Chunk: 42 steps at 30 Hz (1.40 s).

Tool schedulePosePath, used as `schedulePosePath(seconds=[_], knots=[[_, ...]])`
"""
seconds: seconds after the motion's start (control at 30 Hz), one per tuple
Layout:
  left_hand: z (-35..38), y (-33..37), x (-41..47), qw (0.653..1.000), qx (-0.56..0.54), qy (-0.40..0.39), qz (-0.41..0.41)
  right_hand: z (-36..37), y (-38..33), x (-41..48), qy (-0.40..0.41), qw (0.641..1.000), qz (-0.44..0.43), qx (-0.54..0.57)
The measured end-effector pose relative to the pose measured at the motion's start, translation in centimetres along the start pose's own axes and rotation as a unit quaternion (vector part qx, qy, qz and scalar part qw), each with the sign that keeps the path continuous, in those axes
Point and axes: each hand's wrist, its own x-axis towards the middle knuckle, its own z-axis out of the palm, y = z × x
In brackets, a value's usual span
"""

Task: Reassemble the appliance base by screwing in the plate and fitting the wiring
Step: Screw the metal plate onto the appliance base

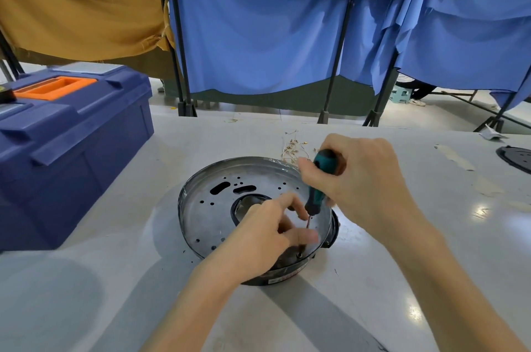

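Plate [207, 213] beneath screwdriver [315, 198] in left hand [264, 236], right hand [362, 176].

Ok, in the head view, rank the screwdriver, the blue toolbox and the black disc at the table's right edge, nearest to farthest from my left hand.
1. screwdriver: its shaft is at the fingertips of the left hand.
2. blue toolbox: on the left of the table.
3. black disc: at the far right edge.

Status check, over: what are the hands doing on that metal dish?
Right hand grips screwdriver. Left hand pinches its shaft, tip down at plate rim. Nothing in the way.
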Motion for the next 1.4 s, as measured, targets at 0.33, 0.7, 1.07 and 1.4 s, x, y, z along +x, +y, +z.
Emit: schedulePosePath(seconds=[0.33,0.7,1.07,1.4], knots=[[0.3,0.4,0.2,0.997,0.034,0.018,0.067,1.5,-0.8,0.0,0.107,0.972,0.08,-0.194],[0.2,0.3,0.1,0.998,-0.02,-0.001,0.056,-0.3,-0.1,0.6,-0.091,0.995,0.036,-0.002],[-0.9,0.7,0.2,0.994,-0.085,-0.027,0.065,-0.5,1.2,0.7,-0.036,0.99,-0.053,0.122],[-1.3,1.5,1.8,0.964,-0.233,-0.113,0.053,0.8,0.4,0.4,0.042,0.998,-0.04,0.016]])
